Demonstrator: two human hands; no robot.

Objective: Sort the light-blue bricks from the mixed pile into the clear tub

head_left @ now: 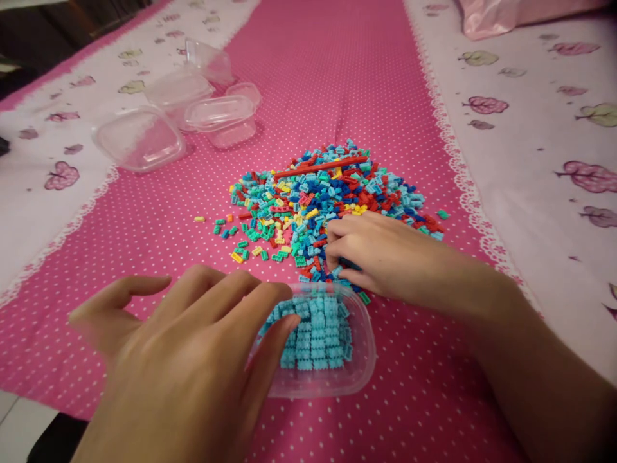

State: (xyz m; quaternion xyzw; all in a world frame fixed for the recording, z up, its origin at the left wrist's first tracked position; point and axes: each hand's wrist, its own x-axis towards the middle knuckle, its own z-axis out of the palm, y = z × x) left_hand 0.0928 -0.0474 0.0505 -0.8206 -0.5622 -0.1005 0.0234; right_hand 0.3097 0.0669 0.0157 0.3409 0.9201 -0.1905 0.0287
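My left hand [193, 347] is over the left side of a clear plastic container [362, 360], its fingers apart and no brick visible in them. Its thumb and index fingertips hang over the container, with a small gap between them. Inside, light blue toy bricks [313, 334] sit mostly in neat rows, with a few tilted at the right side. Just beyond lies a pile of small mixed-colour toy bricks [332, 186]. My right hand [366, 247] reaches into its near right edge, fingers curled down with the thumb close. A light blue brick is by its fingertips; whether it is gripped is unclear.
A long thin red stick [321, 167] lies across the top of the pile. Several clear containers and lids [139, 138] are grouped at the back left. Loose bricks [241, 247] are scattered left of the pile. A pink dotted tablecloth [414, 411] covers the table; a pink bag [506, 16] is at the far right.
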